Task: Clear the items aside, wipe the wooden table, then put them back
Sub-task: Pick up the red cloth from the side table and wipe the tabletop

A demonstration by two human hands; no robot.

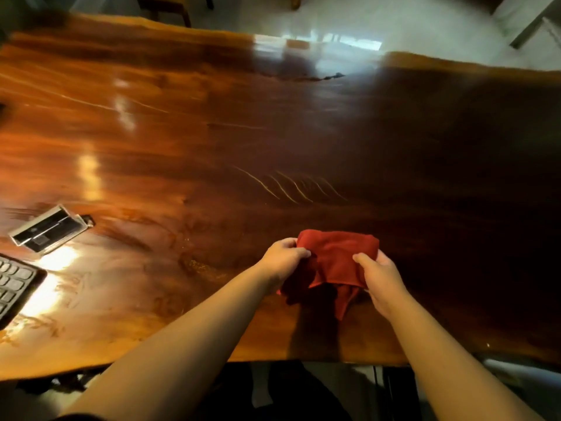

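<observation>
A red cloth (334,259) is held bunched just above the near part of the glossy wooden table (212,132). My left hand (283,258) grips its left edge and my right hand (379,276) grips its right side; a loose corner hangs down toward the table. At the far left lie a clear case with a black device inside (48,229) and the corner of a black keyboard (15,284).
The table's near edge (273,360) runs just below my forearms. A chair (170,7) stands beyond the far edge on a pale shiny floor (394,22). Light streaks mark the wood near the middle.
</observation>
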